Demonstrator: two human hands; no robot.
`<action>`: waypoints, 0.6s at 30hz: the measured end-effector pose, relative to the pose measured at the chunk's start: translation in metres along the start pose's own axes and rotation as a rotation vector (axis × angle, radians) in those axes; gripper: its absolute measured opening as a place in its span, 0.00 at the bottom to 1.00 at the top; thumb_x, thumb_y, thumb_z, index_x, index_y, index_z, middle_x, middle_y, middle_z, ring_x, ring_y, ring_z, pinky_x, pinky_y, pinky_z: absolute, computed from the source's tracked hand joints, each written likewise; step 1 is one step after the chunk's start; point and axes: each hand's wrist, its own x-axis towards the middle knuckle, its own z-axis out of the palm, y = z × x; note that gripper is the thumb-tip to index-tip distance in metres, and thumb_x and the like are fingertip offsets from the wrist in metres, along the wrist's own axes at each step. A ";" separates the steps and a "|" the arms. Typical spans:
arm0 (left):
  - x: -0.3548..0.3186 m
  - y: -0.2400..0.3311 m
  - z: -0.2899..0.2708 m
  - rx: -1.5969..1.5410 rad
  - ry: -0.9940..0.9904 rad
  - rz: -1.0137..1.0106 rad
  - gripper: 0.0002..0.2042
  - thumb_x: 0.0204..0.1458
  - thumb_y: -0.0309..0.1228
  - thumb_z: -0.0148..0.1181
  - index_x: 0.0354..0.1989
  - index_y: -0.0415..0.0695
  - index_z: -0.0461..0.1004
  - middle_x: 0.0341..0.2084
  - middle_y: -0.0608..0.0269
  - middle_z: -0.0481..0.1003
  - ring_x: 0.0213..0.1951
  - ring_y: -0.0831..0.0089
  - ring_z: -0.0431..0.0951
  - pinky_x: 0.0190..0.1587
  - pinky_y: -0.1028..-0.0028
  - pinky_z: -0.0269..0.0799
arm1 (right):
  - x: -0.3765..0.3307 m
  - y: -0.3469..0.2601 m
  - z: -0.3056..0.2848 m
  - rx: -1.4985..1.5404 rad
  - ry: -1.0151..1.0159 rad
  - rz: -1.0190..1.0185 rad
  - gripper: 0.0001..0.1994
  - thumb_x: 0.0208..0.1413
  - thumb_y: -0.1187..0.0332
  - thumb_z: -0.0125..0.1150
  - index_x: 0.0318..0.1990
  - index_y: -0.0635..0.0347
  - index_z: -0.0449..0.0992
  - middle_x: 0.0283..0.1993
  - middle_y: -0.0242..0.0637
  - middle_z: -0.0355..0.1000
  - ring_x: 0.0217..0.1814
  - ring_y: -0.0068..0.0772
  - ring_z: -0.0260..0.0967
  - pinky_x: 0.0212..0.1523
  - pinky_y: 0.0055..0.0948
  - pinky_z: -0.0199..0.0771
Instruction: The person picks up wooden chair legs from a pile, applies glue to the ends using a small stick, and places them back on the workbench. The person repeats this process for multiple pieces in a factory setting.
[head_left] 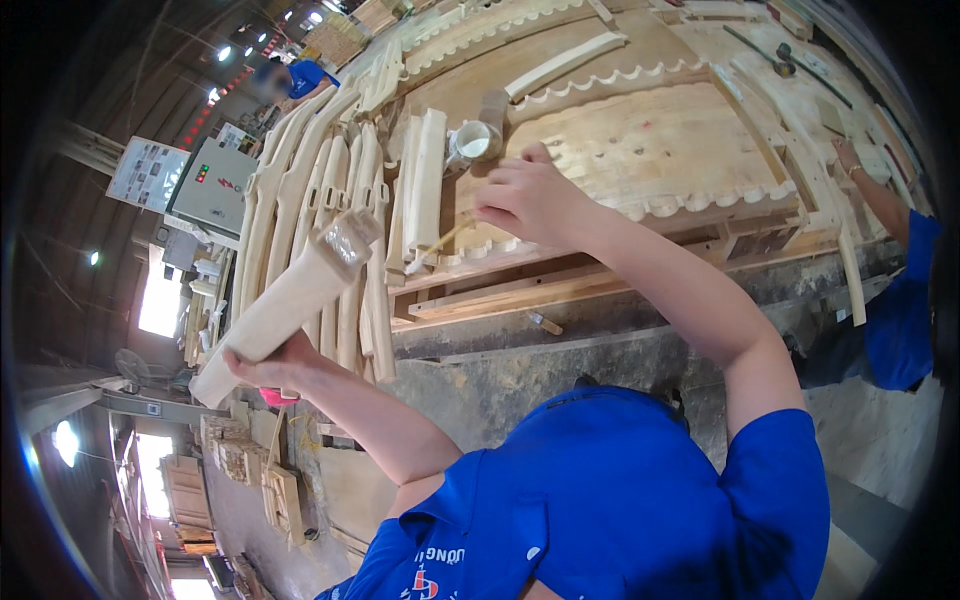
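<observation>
My left hand (275,365) is wrapped round a long pale wooden piece (270,310), held up at a slant. The upper end of that piece looks glossy, as if wet or covered in something clear. My right hand (535,200) is closed on a thin stick-like brush (448,242), whose pale tip points down and left, apart from the wooden piece. Just beyond the right hand stands a cup (474,141) with whitish content. Two pale wooden bars (425,180) lie left of the cup.
Several shaped wooden parts (290,200) are stacked at the left. A workbench (620,145) carries scalloped wooden strips (670,203). At the right, a co-worker's arm (885,205) reaches over the bench. Another person (300,78) is far left. A small brush-like object (545,323) lies below the bench edge.
</observation>
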 end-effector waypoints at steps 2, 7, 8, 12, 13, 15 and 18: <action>0.033 0.016 -0.038 -0.307 -0.237 -0.044 0.31 0.39 0.49 0.58 0.54 0.51 0.64 0.50 0.54 0.66 0.52 0.52 0.67 0.51 0.45 0.66 | -0.003 -0.006 -0.020 0.048 -0.059 0.061 0.05 0.53 0.63 0.57 0.29 0.52 0.74 0.24 0.29 0.68 0.31 0.31 0.66 0.43 0.33 0.56; 0.010 0.001 -0.025 -0.607 -0.793 -0.077 0.42 0.33 0.54 0.67 0.57 0.47 0.60 0.50 0.55 0.64 0.52 0.57 0.65 0.56 0.54 0.60 | 0.007 -0.029 -0.070 0.333 -0.179 0.311 0.08 0.55 0.66 0.55 0.31 0.60 0.75 0.24 0.39 0.70 0.26 0.38 0.67 0.31 0.30 0.64; -0.001 -0.002 -0.017 -0.756 -0.793 -0.150 0.42 0.33 0.53 0.68 0.57 0.46 0.60 0.51 0.55 0.64 0.51 0.58 0.65 0.56 0.55 0.60 | 0.008 -0.039 -0.077 0.361 -0.199 0.345 0.08 0.55 0.66 0.55 0.31 0.62 0.75 0.24 0.40 0.70 0.25 0.39 0.67 0.29 0.30 0.65; 0.036 0.021 -0.027 -0.745 -0.913 -0.358 0.25 0.44 0.44 0.62 0.48 0.46 0.67 0.39 0.63 0.71 0.43 0.65 0.69 0.52 0.66 0.60 | 0.008 -0.065 -0.082 0.452 -0.258 0.389 0.09 0.56 0.67 0.54 0.31 0.64 0.75 0.23 0.43 0.70 0.23 0.38 0.66 0.27 0.29 0.65; 0.047 0.025 -0.033 -0.729 -0.952 -0.429 0.23 0.43 0.42 0.62 0.47 0.47 0.68 0.37 0.65 0.71 0.42 0.68 0.69 0.51 0.68 0.60 | 0.009 -0.069 -0.082 0.454 -0.296 0.405 0.09 0.56 0.67 0.54 0.31 0.64 0.75 0.23 0.43 0.70 0.23 0.38 0.65 0.27 0.29 0.65; 0.066 0.034 -0.043 -0.682 -1.026 -0.568 0.19 0.41 0.37 0.62 0.44 0.50 0.69 0.33 0.68 0.72 0.40 0.73 0.69 0.49 0.73 0.61 | 0.009 -0.077 -0.080 0.450 -0.315 0.426 0.09 0.55 0.66 0.55 0.30 0.62 0.74 0.23 0.43 0.69 0.24 0.41 0.65 0.27 0.32 0.65; 0.079 0.025 -0.057 -0.770 -1.123 -0.567 0.29 0.30 0.37 0.72 0.46 0.53 0.67 0.35 0.69 0.70 0.42 0.77 0.67 0.51 0.76 0.59 | 0.008 -0.086 -0.075 0.427 -0.351 0.473 0.10 0.53 0.63 0.55 0.28 0.60 0.73 0.24 0.42 0.70 0.28 0.45 0.67 0.29 0.38 0.66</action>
